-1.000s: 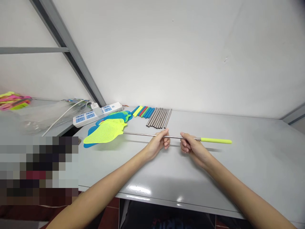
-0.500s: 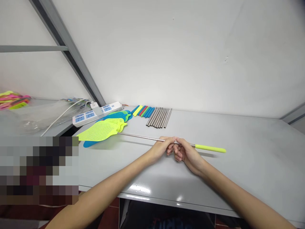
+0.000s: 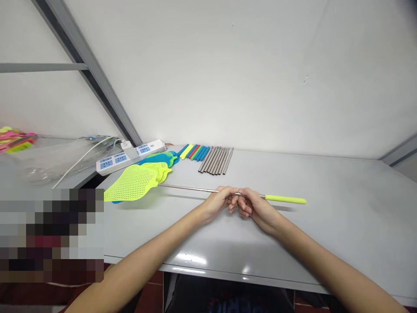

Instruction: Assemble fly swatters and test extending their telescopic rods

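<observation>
A fly swatter (image 3: 189,188) with a thin metal rod, a yellow-green mesh head and a yellow-green grip lies across both my hands, just above the table. My left hand (image 3: 220,200) is closed around the rod near its middle. Right beside it, my right hand (image 3: 256,206) pinches the thicker metal part close to the coloured grip. Some fingertips are tucked under the rod and partly hidden. The swatter's head reaches out to the left, over other yellow-green and blue swatter heads (image 3: 154,158) piled on the table.
Behind my hands lie a row of metal tubes (image 3: 215,161) and several coloured grips (image 3: 194,152). A white power strip (image 3: 130,156) with a plugged-in cable rests at the left. Clear plastic bags (image 3: 61,161) and colourful pieces (image 3: 18,140) are farther left. The wall stands behind the grey table (image 3: 325,226).
The swatter's mesh head has turned and dipped slightly, showing more of its face and covering more of the blue head below. Both hands keep their grip close together.
</observation>
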{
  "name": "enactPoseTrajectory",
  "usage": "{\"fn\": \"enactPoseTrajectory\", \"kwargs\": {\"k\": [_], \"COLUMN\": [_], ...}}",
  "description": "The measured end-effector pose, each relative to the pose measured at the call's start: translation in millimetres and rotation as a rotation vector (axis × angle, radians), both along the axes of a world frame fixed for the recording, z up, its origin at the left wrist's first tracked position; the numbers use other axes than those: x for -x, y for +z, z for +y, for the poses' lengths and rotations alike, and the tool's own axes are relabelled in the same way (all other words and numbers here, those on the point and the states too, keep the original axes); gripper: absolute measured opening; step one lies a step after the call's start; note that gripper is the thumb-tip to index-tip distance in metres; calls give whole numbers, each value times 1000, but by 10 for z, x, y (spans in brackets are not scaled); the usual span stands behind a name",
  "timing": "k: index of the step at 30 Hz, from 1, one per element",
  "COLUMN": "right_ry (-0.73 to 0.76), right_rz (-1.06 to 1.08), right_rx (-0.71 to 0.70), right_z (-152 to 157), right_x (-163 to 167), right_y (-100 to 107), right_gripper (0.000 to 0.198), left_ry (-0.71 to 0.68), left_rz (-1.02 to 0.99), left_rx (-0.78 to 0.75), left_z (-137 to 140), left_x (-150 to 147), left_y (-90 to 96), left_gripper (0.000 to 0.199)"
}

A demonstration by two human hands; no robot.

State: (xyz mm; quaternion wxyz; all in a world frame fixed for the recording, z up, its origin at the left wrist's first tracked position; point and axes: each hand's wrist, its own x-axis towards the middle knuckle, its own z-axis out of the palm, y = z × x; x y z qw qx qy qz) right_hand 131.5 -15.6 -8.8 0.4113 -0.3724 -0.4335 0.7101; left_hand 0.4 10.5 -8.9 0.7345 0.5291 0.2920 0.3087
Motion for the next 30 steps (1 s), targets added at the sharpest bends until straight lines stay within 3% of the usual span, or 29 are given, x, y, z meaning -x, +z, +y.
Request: {"fn": "enactPoseTrajectory", "kwargs": {"k": [10, 15, 30], "right_ry": [-66, -104, -118], "right_rz": [-37, 21, -42], "right_rx": [-6, 67, 30], "right_z": [33, 31, 32], "right_x": [25, 36, -25], "right_y": [-5, -1, 213], "right_gripper": [35, 32, 32], "left_ry": [3, -3, 38], "left_rz": [-103, -92, -23], "left_rx": [181, 301, 215], "left_z": [-17, 9, 28], "left_x": [5, 6, 102], "left_y": [41, 35, 231], "left_gripper": [29, 30, 30]}}
